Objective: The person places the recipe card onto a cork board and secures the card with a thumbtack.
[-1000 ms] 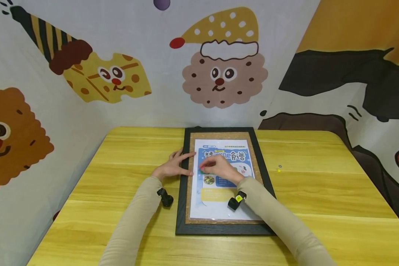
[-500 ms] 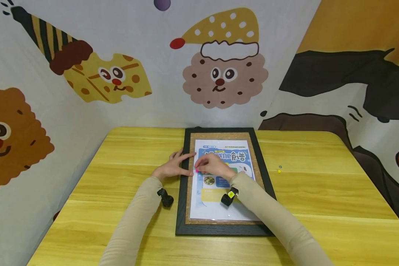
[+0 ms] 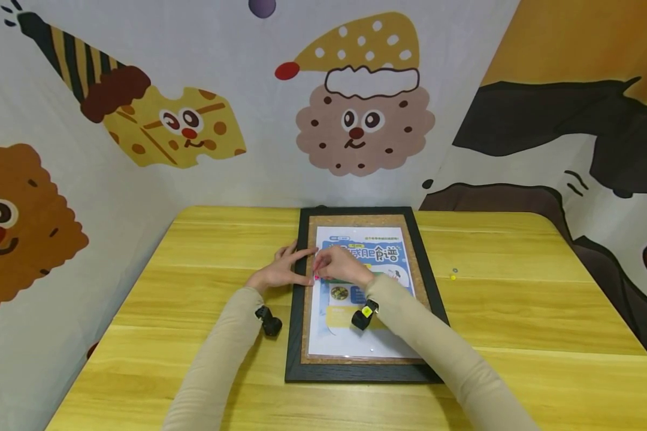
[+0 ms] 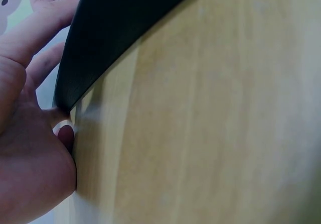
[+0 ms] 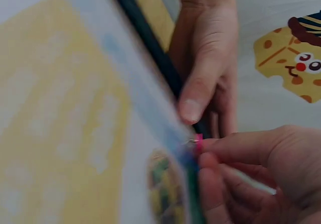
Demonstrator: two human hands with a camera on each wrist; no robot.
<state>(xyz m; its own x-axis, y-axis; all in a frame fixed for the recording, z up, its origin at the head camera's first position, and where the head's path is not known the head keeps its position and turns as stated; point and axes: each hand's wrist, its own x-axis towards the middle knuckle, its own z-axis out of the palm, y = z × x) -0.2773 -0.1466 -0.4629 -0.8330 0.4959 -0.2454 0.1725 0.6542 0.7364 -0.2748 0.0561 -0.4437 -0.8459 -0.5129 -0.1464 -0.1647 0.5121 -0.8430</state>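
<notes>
A poster with blue and yellow printing lies on a cork board with a black frame. My right hand pinches a pink push pin between thumb and index finger, its metal point toward the poster's left edge. My left hand lies across the frame's left side, thumb and index finger spread, their tips at the poster's edge. The left wrist view shows that hand beside the black frame, other fingers along its outer side.
The board lies on a yellow wood-grain table. To its right lie a small yellow piece and a tiny grey piece. Behind the table hangs a white cloth with cartoon prints.
My right hand has moved left across the poster with the pink push pin, up to the poster's left edge near the left thumb. The left hand stays in place.
</notes>
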